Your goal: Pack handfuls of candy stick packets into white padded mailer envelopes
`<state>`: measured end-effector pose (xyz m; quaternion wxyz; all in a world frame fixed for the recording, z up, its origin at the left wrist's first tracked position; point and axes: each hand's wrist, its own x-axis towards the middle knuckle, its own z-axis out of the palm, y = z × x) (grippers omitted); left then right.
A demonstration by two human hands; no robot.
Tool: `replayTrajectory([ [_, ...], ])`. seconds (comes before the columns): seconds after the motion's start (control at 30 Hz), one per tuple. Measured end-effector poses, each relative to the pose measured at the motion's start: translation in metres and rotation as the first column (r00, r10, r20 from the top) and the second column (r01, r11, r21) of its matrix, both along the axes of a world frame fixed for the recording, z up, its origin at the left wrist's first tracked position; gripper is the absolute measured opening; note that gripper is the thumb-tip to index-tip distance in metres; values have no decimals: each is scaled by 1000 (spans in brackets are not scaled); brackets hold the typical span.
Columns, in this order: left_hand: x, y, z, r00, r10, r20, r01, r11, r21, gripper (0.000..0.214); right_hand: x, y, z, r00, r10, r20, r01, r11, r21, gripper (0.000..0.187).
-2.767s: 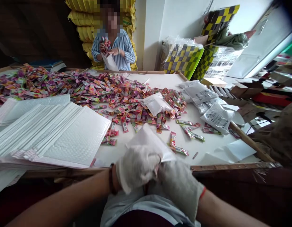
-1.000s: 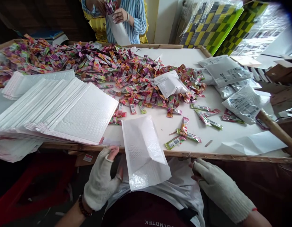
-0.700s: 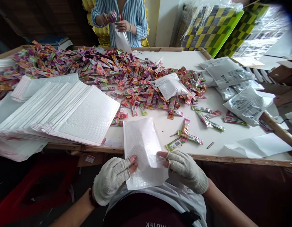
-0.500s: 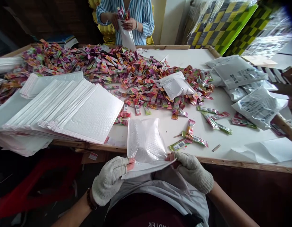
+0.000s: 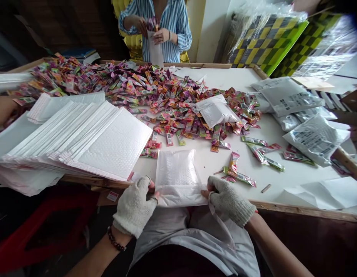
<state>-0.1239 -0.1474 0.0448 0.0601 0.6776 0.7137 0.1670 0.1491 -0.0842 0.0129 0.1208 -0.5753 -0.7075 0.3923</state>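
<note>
A filled white bubble mailer lies at the table's near edge, its flap folded over toward the far side. My left hand, in a fingerless knit glove, pinches the mailer's left side at the fold. On the opposite side, my gloved right hand grips the right end of the flap. A thin pale strip dangles below my right hand over my lap. What the mailer contains is hidden.
Stacked bubble mailers fan out at left. A large heap of colourful sachets covers the table's back, with another filled mailer on it. Labelled parcels are piled at right. Opposite, a person holds a white bag of sachets.
The mailer's flap, earlier stretched toward me, is now folded over the mailer body. My hands have shifted to its sides. Another person's arm has come in at the far left.
</note>
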Motion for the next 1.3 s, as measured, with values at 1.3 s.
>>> replayTrajectory([
  [1.3, 67, 151, -49, 799, -601, -26, 579, 779, -240, 84, 24, 196, -36, 877, -31, 480, -199, 886, 419, 59],
])
